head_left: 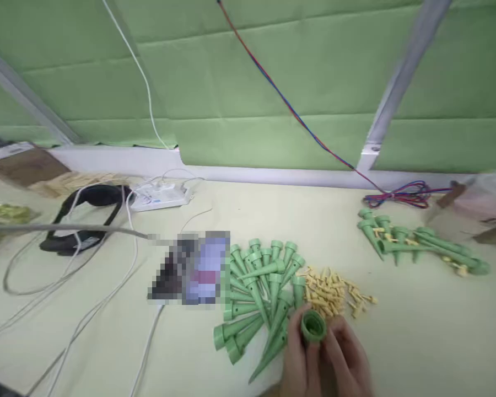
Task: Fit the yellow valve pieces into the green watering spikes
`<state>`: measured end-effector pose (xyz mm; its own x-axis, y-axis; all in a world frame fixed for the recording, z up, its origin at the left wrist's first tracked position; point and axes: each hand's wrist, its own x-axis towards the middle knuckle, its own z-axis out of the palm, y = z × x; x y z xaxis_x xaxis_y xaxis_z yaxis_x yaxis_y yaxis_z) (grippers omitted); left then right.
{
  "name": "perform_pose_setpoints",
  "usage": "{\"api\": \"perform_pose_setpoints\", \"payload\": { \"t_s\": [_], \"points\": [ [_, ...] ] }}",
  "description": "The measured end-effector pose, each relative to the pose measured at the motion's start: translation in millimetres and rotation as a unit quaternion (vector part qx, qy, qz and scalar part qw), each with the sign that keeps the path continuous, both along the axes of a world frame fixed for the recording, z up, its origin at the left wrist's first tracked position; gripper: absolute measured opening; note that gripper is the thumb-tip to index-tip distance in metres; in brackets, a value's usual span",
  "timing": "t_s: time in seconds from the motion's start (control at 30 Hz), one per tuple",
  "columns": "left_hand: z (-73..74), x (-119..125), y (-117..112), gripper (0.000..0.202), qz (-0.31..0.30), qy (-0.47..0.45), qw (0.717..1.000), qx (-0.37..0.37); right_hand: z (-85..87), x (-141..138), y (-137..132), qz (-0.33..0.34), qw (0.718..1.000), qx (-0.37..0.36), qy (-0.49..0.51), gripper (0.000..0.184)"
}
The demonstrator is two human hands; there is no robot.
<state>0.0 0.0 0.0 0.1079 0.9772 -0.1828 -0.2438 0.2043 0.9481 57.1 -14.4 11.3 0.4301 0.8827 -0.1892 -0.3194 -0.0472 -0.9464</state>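
Observation:
My left hand (296,355) is wrapped round a green plastic spike (313,325), whose round hollow end faces up toward me. Beside it, my right hand (349,358) has its fingers pinched together against the side of the spike; what sits between those fingertips is hidden. A heap of similar green tapered spikes (256,303) lies just left of my hands, their wide capped ends pointing various ways. Right behind my hands is a pile of small yellow plastic pegs (324,289), with several strays to its right.
More green spikes (400,246) with yellow pegs lie at the right, near a box (454,212) and coiled red-blue wire (399,196). A blurred-out phone-like object (204,270), white cables (107,298), a black headset-like strap (62,220) and a power strip (161,197) occupy the left.

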Motion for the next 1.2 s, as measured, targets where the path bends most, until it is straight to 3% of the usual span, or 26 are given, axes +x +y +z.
{"api": "perform_pose_setpoints", "payload": {
  "t_s": [0.17, 0.33, 0.5, 0.67, 0.77, 0.83, 1.0, 1.07, 1.2],
  "points": [
    [10.5, -14.0, 3.3, 0.04, -0.036, 0.014, 0.996, 0.085, 8.7, 3.2, 1.1, -0.044, 0.998, 0.039, -0.029, 0.034],
    [14.2, -12.0, 13.9, 0.042, -0.123, 0.044, 0.975, 0.181, 13.8, 2.2, 12.6, -0.012, 0.996, 0.082, -0.018, 0.033],
    [13.7, -8.7, 21.2, 0.041, -0.101, 0.067, 0.964, 0.235, 13.1, 9.9, 24.7, -0.028, 0.992, 0.106, -0.055, 0.032],
    [21.2, -10.5, 20.0, 0.038, -0.104, 0.048, 0.956, 0.27, 20.9, 11.7, 32.3, -0.044, 0.979, 0.116, -0.162, 0.034],
    [37.0, -15.4, 26.7, 0.042, -0.096, 0.039, 0.962, 0.252, 34.3, 9.2, 41.9, -0.029, 0.974, 0.107, -0.196, 0.039],
    [49.6, -19.3, 37.5, 0.037, -0.078, 0.056, 0.975, 0.202, 43.9, 7.9, 50.6, -0.006, 0.972, 0.104, -0.21, 0.044],
    [63.9, -23.0, 60.8, 0.039, -0.162, 0.039, 0.98, 0.105, 51.4, 7.3, 63.4, 0.024, 0.962, 0.108, -0.249, 0.049],
    [62.0, -21.6, 61.7, 0.042, -0.167, 0.019, 0.983, 0.078, 46.8, 8.2, 62.9, 0.015, 0.934, 0.125, -0.334, 0.053],
    [62.0, -21.4, 60.4, 0.044, -0.178, 0.013, 0.984, 0.026, 35.6, 16.4, 59.2, -0.023, 0.846, 0.177, -0.503, 0.056]
  ]
}}
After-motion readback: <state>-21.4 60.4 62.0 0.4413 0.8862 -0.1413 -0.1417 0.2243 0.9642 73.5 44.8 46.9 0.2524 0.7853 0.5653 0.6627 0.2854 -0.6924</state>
